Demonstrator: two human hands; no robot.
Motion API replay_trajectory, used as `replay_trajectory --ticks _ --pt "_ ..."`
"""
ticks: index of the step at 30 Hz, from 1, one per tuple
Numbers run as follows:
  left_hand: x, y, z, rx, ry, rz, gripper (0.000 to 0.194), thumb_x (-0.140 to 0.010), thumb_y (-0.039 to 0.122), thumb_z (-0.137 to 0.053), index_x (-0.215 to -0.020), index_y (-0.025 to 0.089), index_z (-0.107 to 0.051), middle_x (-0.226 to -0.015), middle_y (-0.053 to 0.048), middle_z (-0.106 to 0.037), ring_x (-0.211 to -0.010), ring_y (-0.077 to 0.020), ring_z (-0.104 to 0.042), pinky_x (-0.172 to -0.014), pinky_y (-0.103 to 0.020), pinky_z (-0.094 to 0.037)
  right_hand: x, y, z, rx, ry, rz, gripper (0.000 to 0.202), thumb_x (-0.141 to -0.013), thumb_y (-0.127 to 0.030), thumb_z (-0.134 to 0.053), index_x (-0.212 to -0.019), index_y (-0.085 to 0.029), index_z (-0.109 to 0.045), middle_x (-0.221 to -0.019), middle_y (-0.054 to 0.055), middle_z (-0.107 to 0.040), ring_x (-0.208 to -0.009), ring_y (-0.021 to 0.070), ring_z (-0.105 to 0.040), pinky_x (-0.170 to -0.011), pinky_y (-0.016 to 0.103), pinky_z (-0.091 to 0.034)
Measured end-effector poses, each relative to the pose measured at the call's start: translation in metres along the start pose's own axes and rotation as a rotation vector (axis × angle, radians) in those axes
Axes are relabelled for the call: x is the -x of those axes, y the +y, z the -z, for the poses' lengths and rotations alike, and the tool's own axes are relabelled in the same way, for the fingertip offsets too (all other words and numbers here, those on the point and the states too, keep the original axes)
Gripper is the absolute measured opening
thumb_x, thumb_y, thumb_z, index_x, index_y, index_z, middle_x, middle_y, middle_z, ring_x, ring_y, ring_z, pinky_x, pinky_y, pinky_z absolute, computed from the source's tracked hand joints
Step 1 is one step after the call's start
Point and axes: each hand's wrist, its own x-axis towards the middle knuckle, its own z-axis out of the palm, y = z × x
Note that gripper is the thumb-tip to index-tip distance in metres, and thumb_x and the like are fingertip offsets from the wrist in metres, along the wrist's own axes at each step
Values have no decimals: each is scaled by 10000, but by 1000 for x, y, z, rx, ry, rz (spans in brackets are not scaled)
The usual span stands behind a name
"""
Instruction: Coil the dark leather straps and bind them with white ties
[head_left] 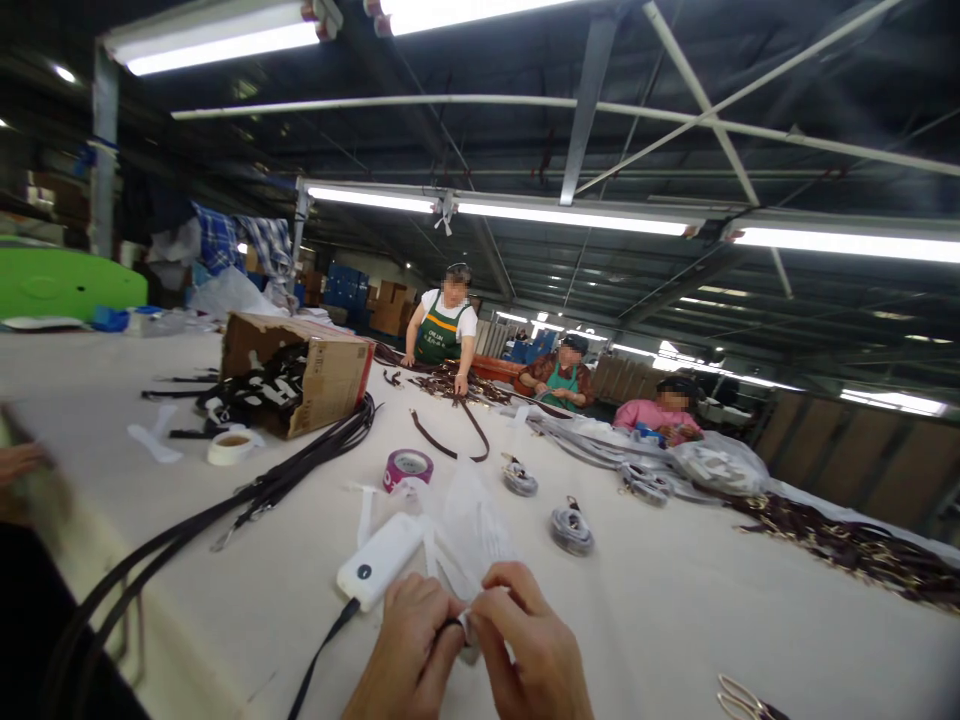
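Note:
At the bottom centre my left hand (409,655) and my right hand (529,650) meet, fingers pinched together on a small dark strap piece with a pale wrapper (461,630) between them. Just beyond the fingers lies a clear plastic bag (476,525) on the white table (675,620). A white power bank (379,560) with a black cable lies left of the bag. A purple tape roll (408,468) sits further back. Two coiled grey straps (572,528) lie to the right.
Long black straps (247,495) run across the table's left side toward an open cardboard box (315,375). A white tape roll (231,446) sits near it. Scissors (742,697) lie at bottom right. Three people work at the far end, with brown strap piles (847,545).

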Motion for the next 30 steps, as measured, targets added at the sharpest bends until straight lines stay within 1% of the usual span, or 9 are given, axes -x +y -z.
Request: replay_trajectory --ticks 2,4,7,10,17,21,24,26,30 --pt "-1 1 1 59 -13 93 198 -952 295 -438 -861 211 -593 -840 -25 -595 -847 -200 -550 -834 -340 -424 -3 -3 4 33 -4 84 271 -943 -216 -382 -718 -230 -530 -820 48 -586 -673 168 -561 -621 275 -401" --pt "-6 6 5 148 -35 204 215 -932 321 -449 -804 204 -577 -823 -21 -584 -839 -199 -546 -796 -317 -427 -10 -7 8 -39 -29 77 246 -964 -227 -364 -780 -235 -527 -814 44 -603 -701 176 -577 -642 274 -406" --pt "-20 18 16 323 -113 298 222 -891 298 -428 -744 191 -555 -786 -14 -565 -798 -186 -531 -738 -288 -415 -25 -16 14 -188 -82 -84 216 -985 -292 -360 -859 -237 -527 -642 -8 -593 -575 164 -570 -572 259 -406" --pt "-34 28 28 410 -192 302 209 -863 284 -427 -742 177 -561 -762 2 -539 -768 -162 -493 -725 -265 -385 -41 -23 21 -321 -151 -232 193 -964 -316 -373 -804 -250 -460 -463 -84 -470 -400 141 -457 -454 244 -354" --pt "-45 39 31 698 -319 457 378 -862 517 -510 -705 175 -472 -644 56 -346 -620 -107 -293 -554 -233 -224 -67 -37 43 -233 -23 -20 171 -925 -270 -422 -764 -237 -471 -650 -37 -556 -569 139 -507 -538 240 -374" --pt "-55 51 31 804 -248 453 369 -855 523 -536 -754 171 -494 -661 54 -367 -628 -105 -285 -558 -231 -207 -78 -41 51 -296 -23 -105 164 -929 -281 -427 -774 -239 -459 -567 -63 -552 -501 122 -504 -496 221 -381" --pt "-59 52 28 732 -193 345 338 -890 474 -511 -737 173 -494 -671 53 -359 -645 -109 -284 -589 -234 -237 -80 -44 53 -376 -148 -227 178 -955 -266 -390 -787 -238 -440 -418 -102 -510 -386 99 -460 -457 196 -380" --pt "-57 48 22 685 -182 277 366 -920 476 -471 -705 181 -470 -655 58 -322 -635 -109 -274 -593 -236 -247 -79 -46 51 -469 -216 -262 178 -948 -258 -391 -776 -230 -427 -431 -106 -515 -342 71 -414 -396 167 -334" --pt "-51 41 9 783 -237 331 397 -929 564 -415 -787 195 -457 -627 71 -298 -585 -104 -244 -543 -240 -213 -82 -43 45 -740 -89 -265 183 -891 -375 -494 -814 -231 -411 -540 -122 -505 -307 33 -340 -308 130 -282"
